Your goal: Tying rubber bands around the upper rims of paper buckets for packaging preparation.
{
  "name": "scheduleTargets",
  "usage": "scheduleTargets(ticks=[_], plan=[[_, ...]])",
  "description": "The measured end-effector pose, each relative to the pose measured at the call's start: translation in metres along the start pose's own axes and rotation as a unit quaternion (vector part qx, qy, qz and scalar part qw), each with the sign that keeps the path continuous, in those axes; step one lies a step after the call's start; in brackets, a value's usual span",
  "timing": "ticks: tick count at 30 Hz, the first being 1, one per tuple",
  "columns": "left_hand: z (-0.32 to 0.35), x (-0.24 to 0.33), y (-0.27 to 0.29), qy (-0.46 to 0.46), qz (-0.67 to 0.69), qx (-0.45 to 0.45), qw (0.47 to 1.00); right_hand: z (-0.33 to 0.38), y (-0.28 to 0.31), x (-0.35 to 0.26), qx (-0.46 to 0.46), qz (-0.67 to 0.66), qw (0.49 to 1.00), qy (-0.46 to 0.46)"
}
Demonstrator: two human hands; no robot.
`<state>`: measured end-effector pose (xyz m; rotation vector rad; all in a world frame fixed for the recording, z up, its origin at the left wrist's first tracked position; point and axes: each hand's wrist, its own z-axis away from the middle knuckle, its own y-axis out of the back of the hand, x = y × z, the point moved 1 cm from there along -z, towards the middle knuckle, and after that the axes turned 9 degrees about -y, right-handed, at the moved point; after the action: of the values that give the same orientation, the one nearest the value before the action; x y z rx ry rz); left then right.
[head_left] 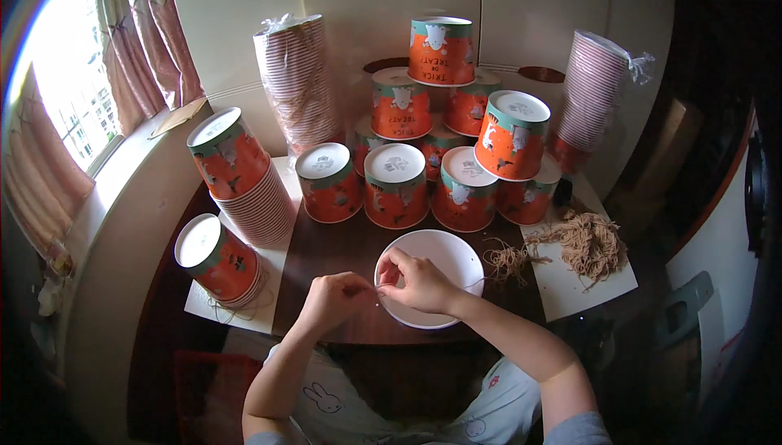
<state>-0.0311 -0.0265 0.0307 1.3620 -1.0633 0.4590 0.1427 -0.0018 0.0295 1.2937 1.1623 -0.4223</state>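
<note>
Both hands meet above the near left rim of a white bowl (450, 259) on the dark table. My left hand (336, 302) is closed, thumb and fingertips pinched together on a thin pale strand of twine. Just beside it, my right hand (419, 286) pinches the same strand, its wrist crossing the bowl. The strand is so fine that its course between the fingers is hard to follow. Right of the bowl lies a small tangle of brown twine (507, 261), a thread of it reaching the bowl's rim. A larger heap of twine (590, 245) lies beyond.
Upside-down orange and green paper cups (397, 188) are piled in tiers behind the bowl. Wrapped cup stacks (297, 78) rise at the back left and back right (593, 90). More nested cups (257, 200) lean at the left, with a shorter stack (218, 262) nearer me.
</note>
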Motion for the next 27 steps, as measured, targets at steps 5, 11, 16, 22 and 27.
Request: scheduleTargets(ticks=[5,11,16,22,27], plan=[[-0.001,-0.005,-0.002,-0.034,0.047,0.056,0.997,-0.001,-0.002,0.005,-0.007,-0.022,1.0,-0.011],[-0.001,-0.008,-0.007,-0.078,0.167,0.049,0.982,0.0,-0.002,0.003,0.002,-0.028,1.0,-0.004],[-0.002,-0.01,-0.01,-0.092,0.031,0.075,0.992,0.0,-0.003,0.002,0.012,-0.036,0.999,-0.008],[-0.002,-0.01,-0.012,-0.086,0.055,0.104,0.989,0.0,-0.003,0.003,0.014,-0.015,1.0,-0.003],[-0.001,-0.001,-0.008,0.005,0.13,0.032,0.991,0.0,-0.001,0.002,0.02,-0.016,1.0,0.013]])
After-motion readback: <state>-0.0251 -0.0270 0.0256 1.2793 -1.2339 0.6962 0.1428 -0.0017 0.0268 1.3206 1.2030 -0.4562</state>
